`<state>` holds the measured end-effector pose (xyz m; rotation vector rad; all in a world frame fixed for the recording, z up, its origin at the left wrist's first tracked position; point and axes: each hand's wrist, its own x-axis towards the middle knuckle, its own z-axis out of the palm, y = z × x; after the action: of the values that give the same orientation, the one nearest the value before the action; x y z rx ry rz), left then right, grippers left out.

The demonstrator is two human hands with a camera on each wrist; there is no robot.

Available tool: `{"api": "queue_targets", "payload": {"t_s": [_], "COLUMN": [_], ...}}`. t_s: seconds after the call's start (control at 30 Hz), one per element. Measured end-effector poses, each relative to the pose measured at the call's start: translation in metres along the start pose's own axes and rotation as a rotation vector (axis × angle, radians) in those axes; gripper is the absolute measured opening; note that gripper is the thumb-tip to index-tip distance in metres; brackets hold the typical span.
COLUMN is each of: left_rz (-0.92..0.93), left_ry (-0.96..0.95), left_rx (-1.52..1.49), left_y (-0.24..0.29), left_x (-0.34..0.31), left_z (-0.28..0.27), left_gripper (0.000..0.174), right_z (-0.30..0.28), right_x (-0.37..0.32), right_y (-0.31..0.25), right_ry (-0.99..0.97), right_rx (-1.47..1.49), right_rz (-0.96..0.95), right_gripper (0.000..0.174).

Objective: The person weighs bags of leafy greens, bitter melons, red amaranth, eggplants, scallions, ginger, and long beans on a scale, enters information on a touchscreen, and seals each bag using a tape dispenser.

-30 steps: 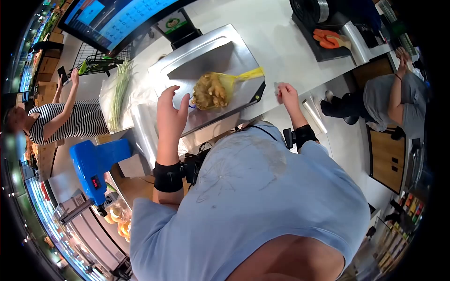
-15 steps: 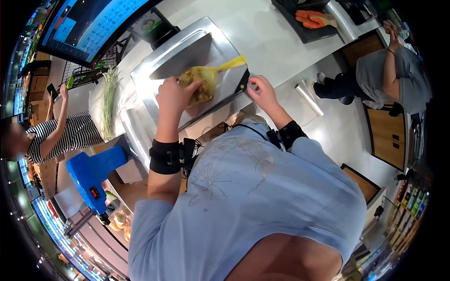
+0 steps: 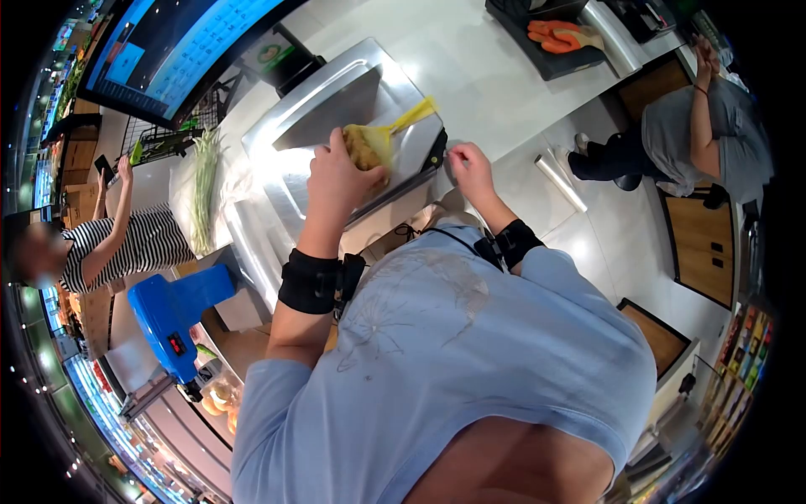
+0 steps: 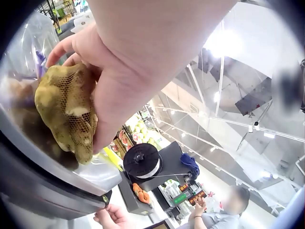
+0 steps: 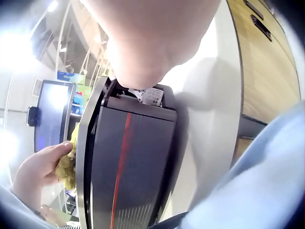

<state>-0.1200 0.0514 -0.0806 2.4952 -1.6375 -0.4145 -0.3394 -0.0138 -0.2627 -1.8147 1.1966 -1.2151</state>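
Note:
My left hand (image 3: 336,178) grips a yellow net bag of ginger (image 4: 66,107), thumb on one side and fingers on the other. The bag sits over the metal pan (image 3: 294,172) of a weighing scale, its yellow tail (image 3: 413,113) pointing away to the right. At the scale's right corner is my right hand (image 3: 472,172), fingers bent and fingertips right at the edge. In the right wrist view a white printed label (image 5: 152,97) shows at the slot of the scale's dark housing (image 5: 138,157), just under that hand. Whether the fingers pinch the label I cannot tell.
A touch screen (image 3: 176,55) stands behind the scale. Long green vegetables (image 3: 204,189) in clear plastic lie to the left, near a blue tape machine (image 3: 172,315). Orange gloves (image 3: 561,36) rest on a black tray at right. Two other people stand beyond the counter ends.
My left hand has come down from beside the ginger and taken hold of it. My right hand has moved left, from over the counter's edge to the scale's corner.

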Motion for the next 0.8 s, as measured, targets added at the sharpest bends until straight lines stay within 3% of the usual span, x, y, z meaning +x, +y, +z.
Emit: {"api": "queue_targets", "payload": {"t_s": [0.03,0.07,0.13,0.17,0.23,0.27,0.33,0.37,0.43,0.5,0.63,0.7,0.77,0.8], "left_rz": [0.004,0.004,0.003,0.03,0.057,0.044,-0.044,-0.041,-0.001,0.088,-0.03,0.291,0.294,0.241], "left_ry": [-0.001,0.025,0.049,0.104,0.162,0.063,-0.157,-0.15,-0.228,-0.253,-0.156,-0.388,-0.344,-0.313], "left_rx": [0.005,-0.043,-0.081,-0.163,-0.236,-0.712,-1.566,-1.562,-2.248,-2.346,-2.381,-2.454,-2.501,-2.481], "left_y": [0.004,0.008,0.008,0.002,-0.017,-0.032,-0.039,-0.037,-0.03,-0.024,-0.017,-0.025,-0.028,-0.03], "left_x": [-0.001,-0.004,-0.006,-0.004,0.002,0.007,0.001,0.0,-0.007,-0.01,-0.02,-0.022,-0.031,-0.036], "left_z": [-0.001,-0.003,-0.005,-0.005,-0.005,-0.002,-0.012,-0.018,-0.024,-0.021,-0.011,-0.003,-0.006,-0.009], "left_gripper": [0.088,0.087,0.086,0.081,0.076,0.068,0.048,0.048,0.049,0.056,0.057,0.056,0.056,0.057], "right_z": [0.0,-0.006,-0.02,-0.025,-0.042,-0.048,-0.06,-0.062,-0.057,-0.038,-0.005,0.01,0.015,0.018], "right_x": [-0.003,-0.001,0.006,0.008,0.028,0.037,0.054,0.061,0.065,0.065,0.067,0.069,0.066,0.063], "right_y": [0.006,0.015,0.027,0.029,0.004,-0.017,-0.074,-0.103,-0.156,-0.187,-0.237,-0.241,-0.248,-0.25], "right_ry": [0.078,0.083,0.261,0.263,0.265,0.267,0.142,0.138,-0.15,-0.44,-0.54,-0.473,-0.507,-0.497], "right_rx": [0.072,0.075,0.251,0.26,0.822,0.83,1.286,1.293,1.382,1.374,1.107,1.054,0.967,0.84], "right_rz": [0.154,0.157,0.46,0.463,0.57,0.575,0.679,0.675,0.695,0.602,0.47,0.446,0.425,0.328], "right_gripper": [0.006,0.006,0.007,0.007,0.008,0.008,0.009,0.009,0.01,0.016,0.016,0.015,0.016,0.019]}}
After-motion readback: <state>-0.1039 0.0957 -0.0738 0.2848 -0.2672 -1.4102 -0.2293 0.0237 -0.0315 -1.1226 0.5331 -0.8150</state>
